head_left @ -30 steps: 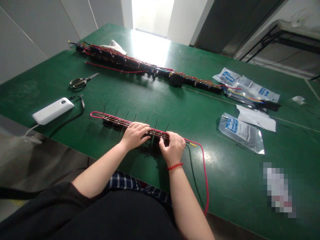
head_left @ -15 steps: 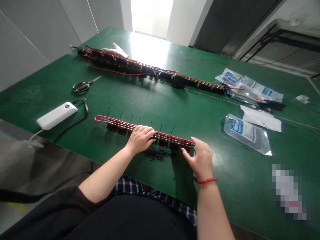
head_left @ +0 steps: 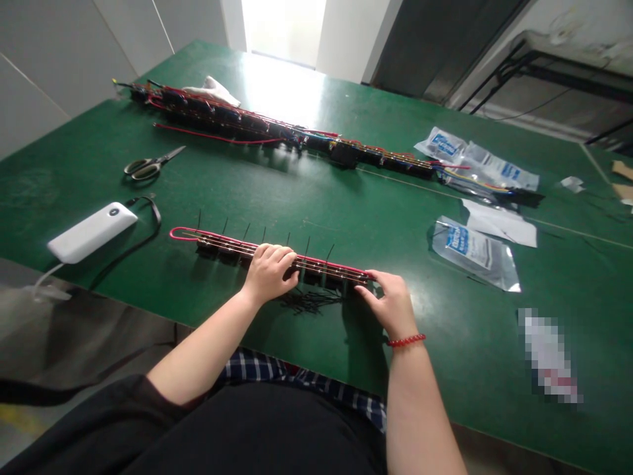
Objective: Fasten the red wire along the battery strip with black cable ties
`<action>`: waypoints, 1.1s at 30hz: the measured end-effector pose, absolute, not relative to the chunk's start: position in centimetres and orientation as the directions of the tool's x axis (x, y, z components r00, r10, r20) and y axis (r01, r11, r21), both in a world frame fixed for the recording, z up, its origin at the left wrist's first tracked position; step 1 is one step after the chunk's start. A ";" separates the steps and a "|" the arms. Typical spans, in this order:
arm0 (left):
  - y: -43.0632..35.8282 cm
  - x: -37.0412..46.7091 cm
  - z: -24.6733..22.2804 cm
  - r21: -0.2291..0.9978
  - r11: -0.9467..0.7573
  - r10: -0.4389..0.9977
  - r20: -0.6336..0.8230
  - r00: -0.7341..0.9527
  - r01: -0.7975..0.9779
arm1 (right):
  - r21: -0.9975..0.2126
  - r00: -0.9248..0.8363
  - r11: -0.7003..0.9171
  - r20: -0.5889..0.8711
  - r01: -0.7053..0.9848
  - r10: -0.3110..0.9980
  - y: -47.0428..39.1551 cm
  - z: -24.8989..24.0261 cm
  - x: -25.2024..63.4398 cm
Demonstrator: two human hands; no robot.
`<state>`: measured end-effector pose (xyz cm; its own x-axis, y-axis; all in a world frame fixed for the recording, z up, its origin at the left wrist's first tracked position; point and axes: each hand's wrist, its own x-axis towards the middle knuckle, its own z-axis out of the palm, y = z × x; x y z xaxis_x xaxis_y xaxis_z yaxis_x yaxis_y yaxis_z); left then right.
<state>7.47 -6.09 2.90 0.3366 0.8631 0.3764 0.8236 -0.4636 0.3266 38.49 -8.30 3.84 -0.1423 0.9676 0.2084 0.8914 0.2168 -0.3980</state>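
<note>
A long black bar with red and bare-looking wires (head_left: 326,266) along its top lies across the table in front of me. Thin black ties stick up from it, and a red wire loops past its left end. My left hand (head_left: 270,272) is wrapped over the bar's middle, its fingers on top and the thumb on the near side. At the right end, my right hand (head_left: 393,302) grips the bar between thumb and fingers; a red bead bracelet circles that wrist. A pile of loose black ties (head_left: 309,301) lies just below the bar, near my left thumb.
A longer wired black assembly (head_left: 267,129) stretches across the back of the green table (head_left: 237,181). Scissors (head_left: 153,165) and a white power bank (head_left: 93,232) with cables lie at left. Clear plastic bags (head_left: 475,252) and white paper (head_left: 502,223) are at right.
My right thumb and fingers have drawn closer together around the bar's right end. My left hand keeps its hold. The whole view has shifted slightly.
</note>
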 end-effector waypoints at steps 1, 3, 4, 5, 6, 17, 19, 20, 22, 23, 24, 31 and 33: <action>-6.1 7.5 2.9 0.326 -0.447 0.870 0.376 0.320 0.833 | -0.399 -0.140 0.215 0.208 0.891 0.968 -8.4 3.8 38.2; -6.1 7.5 3.0 0.323 -0.411 0.883 0.373 0.284 0.853 | -0.404 -0.138 0.213 0.206 0.890 0.969 -8.4 3.9 37.5; -6.1 7.5 3.1 0.321 -0.394 0.888 0.374 0.267 0.861 | -0.407 -0.137 0.212 0.206 0.888 0.969 -8.5 4.0 37.2; -6.1 7.6 3.1 0.321 -0.380 0.892 0.375 0.252 0.868 | -0.410 -0.135 0.211 0.207 0.887 0.969 -8.5 4.0 36.8; -6.1 7.6 3.2 0.321 -0.369 0.895 0.375 0.241 0.872 | -0.412 -0.132 0.210 0.210 0.887 0.969 -8.5 4.1 36.5; -6.0 7.5 2.3 0.291 -0.362 0.848 0.498 0.183 0.886 | -0.401 -0.147 0.213 0.190 0.891 0.971 -7.8 5.2 34.5; -6.0 7.5 2.2 0.296 -0.384 0.850 0.483 0.210 0.875 | -0.398 -0.151 0.214 0.184 0.892 0.971 -7.7 5.3 34.3; -6.0 7.4 2.2 0.300 -0.392 0.853 0.472 0.223 0.870 | -0.396 -0.152 0.214 0.183 0.893 0.971 -7.6 5.3 34.2; -5.9 7.4 2.4 0.310 -0.403 0.862 0.445 0.243 0.861 | -0.395 -0.153 0.214 0.179 0.894 0.972 -7.6 5.2 34.1; -5.9 7.4 2.5 0.316 -0.405 0.866 0.433 0.250 0.858 | -0.395 -0.155 0.214 0.176 0.893 0.972 -7.6 5.1 34.1; -5.9 7.4 2.6 0.320 -0.406 0.870 0.422 0.255 0.856 | -0.396 -0.157 0.215 0.174 0.893 0.972 -7.6 5.0 34.1; -5.7 7.2 2.4 0.311 -0.402 0.876 0.404 0.263 0.861 | -0.395 -0.169 0.321 0.372 0.861 0.913 -8.0 4.7 34.2; -5.6 7.2 2.2 0.304 -0.399 0.877 0.402 0.263 0.865 | -0.394 -0.173 0.358 0.433 0.846 0.885 -8.4 4.9 34.0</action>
<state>7.22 -5.64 2.18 0.2633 0.8769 0.4021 0.8652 -0.3990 0.3037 34.01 -8.38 4.89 -0.1725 0.8848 0.4329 0.8465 0.3579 -0.3942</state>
